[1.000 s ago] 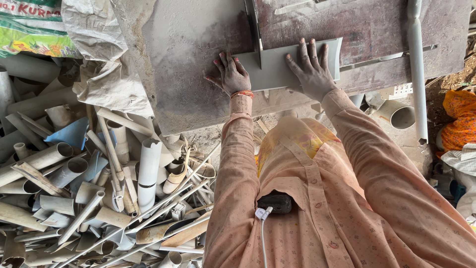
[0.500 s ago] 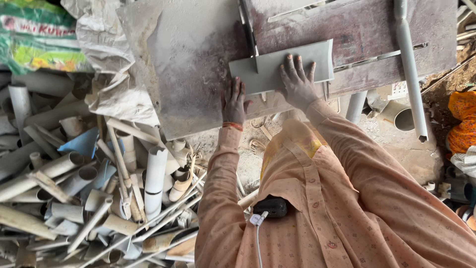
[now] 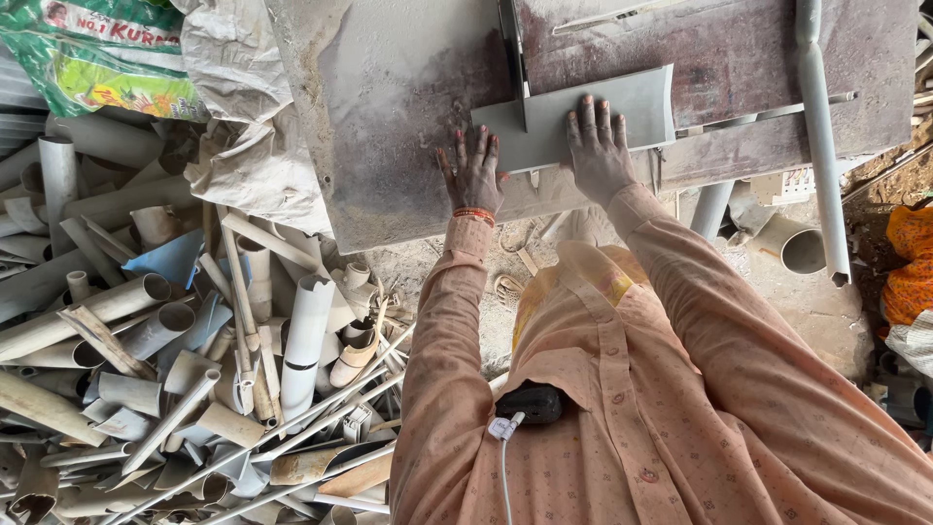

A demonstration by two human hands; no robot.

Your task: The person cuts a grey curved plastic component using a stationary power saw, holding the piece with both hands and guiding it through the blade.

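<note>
A flat grey plastic piece (image 3: pixel 622 112) lies on a dusty worn table top (image 3: pixel 389 107). A thin upright saw blade (image 3: pixel 512 53) runs into its left part. My right hand (image 3: pixel 598 151) presses flat on the piece's near edge, fingers spread. My left hand (image 3: pixel 471 175) lies on the table at the piece's near left corner, fingertips on its edge, just left of the blade line. Both arms are in peach patterned sleeves.
A grey pipe (image 3: pixel 816 126) lies across the table's right side. A big heap of cut grey and white pipe offcuts (image 3: pixel 175 360) fills the floor at left. Printed plastic sacks (image 3: pixel 107 58) hang at top left. An open pipe end (image 3: pixel 802 251) sits below the table.
My left hand has slid from the piece's left end down to its near left corner. My right hand has stayed on the piece. The view has shifted a little.
</note>
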